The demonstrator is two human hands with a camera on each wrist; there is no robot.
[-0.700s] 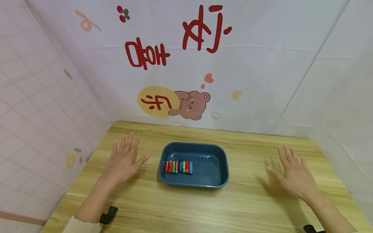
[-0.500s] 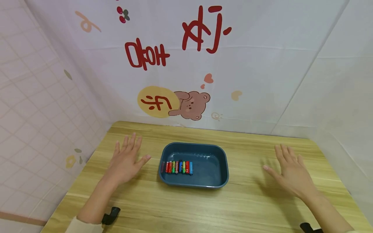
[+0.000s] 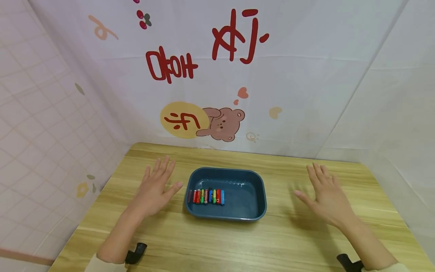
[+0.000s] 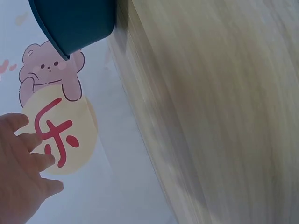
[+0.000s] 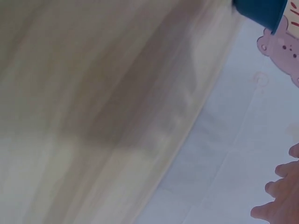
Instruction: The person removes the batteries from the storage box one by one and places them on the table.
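A dark blue rectangular tray (image 3: 242, 202) lies on the table in the head view. Several small batteries (image 3: 214, 196) in red, green, blue and other colours stand side by side in a row in its left half. Left of the tray, my left hand (image 3: 154, 192) hovers with fingers spread and holds nothing. My right hand (image 3: 327, 200) hangs over the table well to the tray's right, fingers extended, also holding nothing. Both wrist views catch only an outer wall of the tray (image 4: 79, 23), so its contents are hidden there.
The wood-grain table (image 3: 217, 245) reaches back to a white cloth wall (image 3: 299, 83) printed with a bear and red characters. Another cloth wall (image 3: 44, 132) with a grid pattern stands at the left. Black wrist straps (image 3: 136, 254) show on both forearms.
Both hands have moved inward toward the tray, the left one to the right and the right one to the left. The tray and batteries have stayed in place.
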